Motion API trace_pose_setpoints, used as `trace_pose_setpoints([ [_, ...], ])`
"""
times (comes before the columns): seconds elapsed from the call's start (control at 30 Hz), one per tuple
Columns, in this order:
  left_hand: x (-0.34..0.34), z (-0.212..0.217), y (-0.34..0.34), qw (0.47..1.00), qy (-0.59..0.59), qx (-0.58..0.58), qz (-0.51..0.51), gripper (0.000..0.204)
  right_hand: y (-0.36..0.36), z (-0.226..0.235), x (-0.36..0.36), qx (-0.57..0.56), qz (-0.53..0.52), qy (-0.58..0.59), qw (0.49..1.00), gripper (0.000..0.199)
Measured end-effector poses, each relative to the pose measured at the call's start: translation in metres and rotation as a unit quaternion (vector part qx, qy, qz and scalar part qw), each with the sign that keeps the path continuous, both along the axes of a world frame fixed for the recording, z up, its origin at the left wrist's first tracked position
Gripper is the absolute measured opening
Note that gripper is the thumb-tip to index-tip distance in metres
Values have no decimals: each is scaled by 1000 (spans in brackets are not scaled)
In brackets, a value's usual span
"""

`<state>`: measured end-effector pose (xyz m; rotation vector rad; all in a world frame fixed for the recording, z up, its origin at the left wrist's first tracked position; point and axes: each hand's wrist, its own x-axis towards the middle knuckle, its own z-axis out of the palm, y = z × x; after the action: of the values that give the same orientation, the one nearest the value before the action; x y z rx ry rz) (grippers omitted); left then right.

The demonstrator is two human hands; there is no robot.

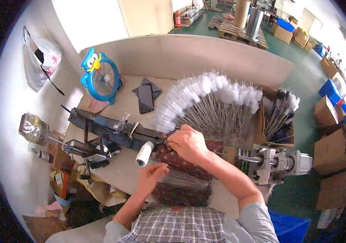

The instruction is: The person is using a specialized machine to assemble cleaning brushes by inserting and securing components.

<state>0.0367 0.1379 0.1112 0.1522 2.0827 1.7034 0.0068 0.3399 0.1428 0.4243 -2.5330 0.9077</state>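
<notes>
Right hand: the right hand [188, 143] lies knuckles up over the middle of the bench, fingers curled and pressed down where a thin wire [231, 155] meets the dark metal jig [112, 129]; what the fingertips pinch cannot be told.
Left hand: the left hand [150, 176] sits nearer the body, fingers loosely bent and resting on a bundle of straight wires [185, 175]; whether it grips any cannot be told.
Wire bundle: it lies across a dark red patterned cloth [181, 162], running from the left hand toward the right.
White roll: a white roll [143, 154] stands tilted just beside the left hand, between it and the jig.
Finished brushes: a fan of white-tipped wire brushes [211, 101] spreads behind the right hand, stems converging near it; the tips reach close to the back wall of the bench.
Box: a cardboard box [260, 129] at the right holds more brushes.
Motor: a grey motor unit [276, 162] sits at the right edge of the bench, its shaft in line with the wire.
Bench edges: the workbench [120, 170] front edge runs just under the left forearm; the left end is crowded by the jig's frame.
Open room: bare bench top shows between the jig and a blue owl-shaped fan [100, 77] at the back left.
</notes>
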Motion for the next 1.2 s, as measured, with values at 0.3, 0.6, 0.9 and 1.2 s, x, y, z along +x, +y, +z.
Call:
trace_pose_setpoints([
  [0.3, -34, -5, 7, 979, -102, 174, 42, 45, -18, 1, -10, 59, -47, -35, 997, 8],
  [0.6, -46, -37, 9, 995, 58, -33, -75, 34, -11, 21, 6, 104, -41, 9, 994, 8],
  [0.9, -28, -46, 42, 957, -114, 267, 24, 10, -4, -32, 56, 11, -45, -62, 997, 25],
  [1.2, -42, -17, -4, 993, 50, -93, -49, 26, -4, -48, 39, 31, -41, -116, 992, 24],
])
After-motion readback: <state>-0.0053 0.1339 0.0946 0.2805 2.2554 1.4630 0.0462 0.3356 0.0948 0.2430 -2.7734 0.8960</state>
